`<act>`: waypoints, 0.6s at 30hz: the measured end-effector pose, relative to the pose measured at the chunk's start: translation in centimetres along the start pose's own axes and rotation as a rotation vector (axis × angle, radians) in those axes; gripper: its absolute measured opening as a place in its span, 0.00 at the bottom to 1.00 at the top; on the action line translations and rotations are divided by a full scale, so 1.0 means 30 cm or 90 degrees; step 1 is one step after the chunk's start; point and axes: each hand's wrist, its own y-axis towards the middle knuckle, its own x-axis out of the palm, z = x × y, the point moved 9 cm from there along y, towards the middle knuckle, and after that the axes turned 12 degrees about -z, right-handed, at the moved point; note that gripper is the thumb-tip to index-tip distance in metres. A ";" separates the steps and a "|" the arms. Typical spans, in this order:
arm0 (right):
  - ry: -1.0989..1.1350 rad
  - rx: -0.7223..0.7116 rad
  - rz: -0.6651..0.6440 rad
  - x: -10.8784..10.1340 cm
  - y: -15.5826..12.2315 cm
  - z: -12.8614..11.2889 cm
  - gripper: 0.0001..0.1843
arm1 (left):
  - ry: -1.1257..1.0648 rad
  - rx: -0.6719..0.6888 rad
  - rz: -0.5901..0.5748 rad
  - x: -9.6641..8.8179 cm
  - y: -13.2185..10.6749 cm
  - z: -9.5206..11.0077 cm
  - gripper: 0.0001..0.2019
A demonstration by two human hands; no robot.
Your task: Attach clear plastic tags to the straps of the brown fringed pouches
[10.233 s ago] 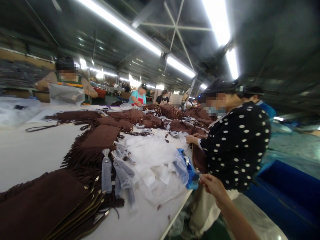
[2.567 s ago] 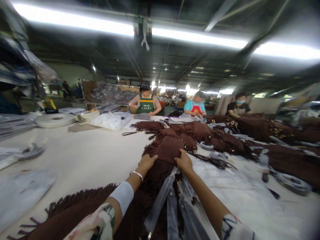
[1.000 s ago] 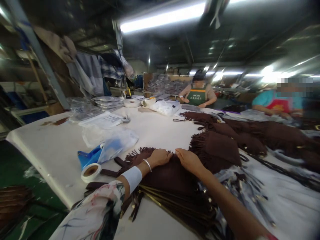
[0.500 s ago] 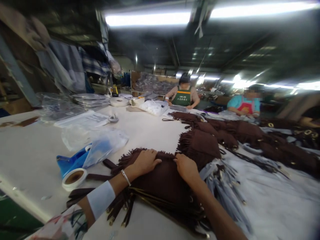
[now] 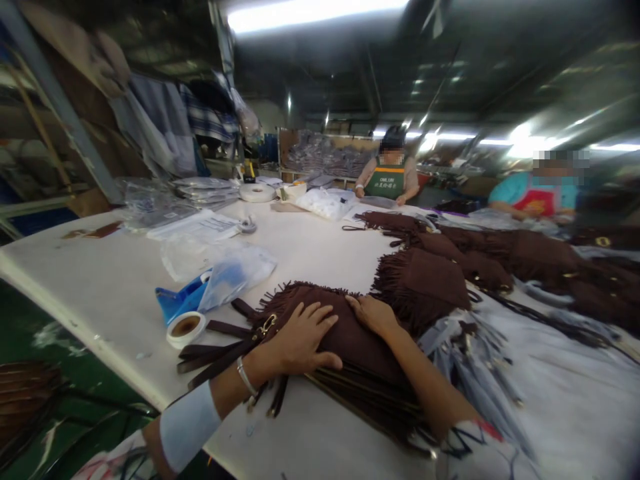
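A stack of dark brown suede bags with fringe lies on the white table in front of me. My left hand lies flat on top of the stack with its fingers spread. My right hand rests at the stack's far edge, fingers curled over the fringe. Brown straps with gold hardware stick out of the stack to the left. A second fringed bag lies just beyond my right hand.
A tape roll, a blue dispenser and clear plastic bags lie left of the stack. Plastic-wrapped straps spread to the right. More brown bags cover the far table. Two people work across it.
My left hand slid back toward me over the top of the stack and now lies flat with fingers spread. My right hand stays at the far edge. The view shifted slightly.
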 end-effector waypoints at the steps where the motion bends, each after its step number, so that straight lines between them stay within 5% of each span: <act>1: 0.004 0.005 -0.003 0.007 0.010 -0.011 0.16 | 0.006 0.008 -0.007 0.010 -0.039 0.021 0.46; 5: 0.008 -0.022 -0.009 0.022 -0.009 -0.080 0.16 | 0.044 -0.032 0.007 0.053 -0.158 0.074 0.53; 13: -0.001 -0.185 0.002 0.051 -0.152 -0.283 0.20 | 0.053 -0.200 0.064 0.108 -0.364 0.202 0.42; 18: -0.017 -0.249 0.015 0.042 -0.199 -0.338 0.24 | 0.053 -0.248 0.069 0.129 -0.418 0.264 0.41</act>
